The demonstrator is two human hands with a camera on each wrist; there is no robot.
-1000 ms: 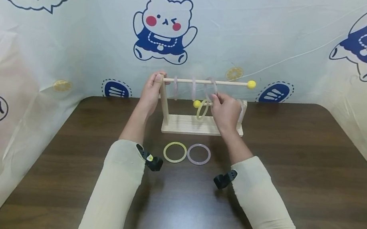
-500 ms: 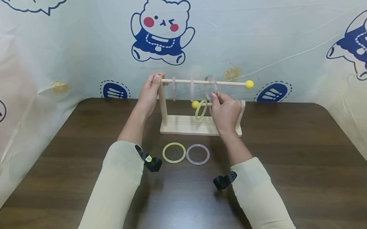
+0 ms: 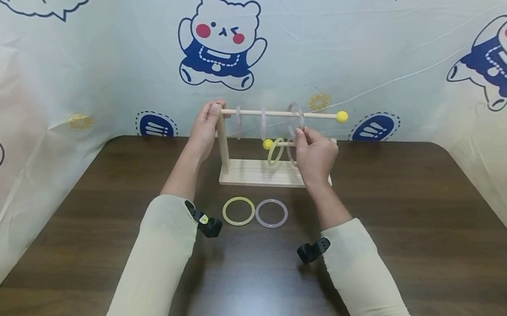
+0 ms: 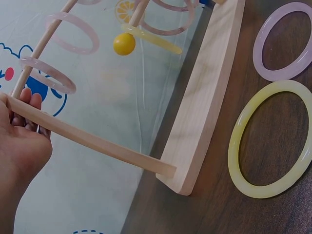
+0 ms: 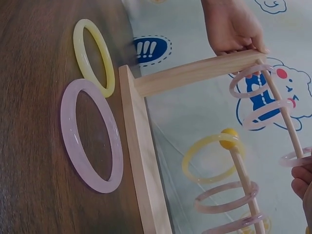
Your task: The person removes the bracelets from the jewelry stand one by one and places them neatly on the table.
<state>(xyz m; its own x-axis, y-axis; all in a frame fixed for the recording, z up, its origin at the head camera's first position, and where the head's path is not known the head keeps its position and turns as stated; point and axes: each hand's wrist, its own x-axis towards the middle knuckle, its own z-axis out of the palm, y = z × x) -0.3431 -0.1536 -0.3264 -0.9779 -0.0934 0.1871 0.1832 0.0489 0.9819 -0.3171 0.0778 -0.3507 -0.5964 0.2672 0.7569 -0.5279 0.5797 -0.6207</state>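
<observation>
A wooden bangle rack (image 3: 256, 173) stands on the table, with two rods ending in yellow balls. My left hand (image 3: 204, 130) grips the top of its left post, where the upper rod (image 3: 313, 116) joins. With thumb and fingers my right hand (image 3: 317, 157) pinches a pale purple bangle (image 3: 294, 105) that hangs around the upper rod, towards its ball end (image 3: 342, 117). Two more pale bangles (image 4: 93, 43) hang on that rod nearer the left post. The lower rod (image 5: 243, 170) carries a yellow bangle (image 5: 186, 163) by its ball and purple ones (image 5: 209, 209) behind.
On the brown table (image 3: 117, 247), in front of the rack, lie a yellow bangle (image 3: 236, 224) and a purple bangle (image 3: 269, 226) side by side. A printed cloth backdrop (image 3: 126, 47) rises close behind the rack and along both sides.
My right hand has slid the pinched bangle a little to the right along the upper rod, towards the yellow ball. My left hand keeps its grip on the post.
</observation>
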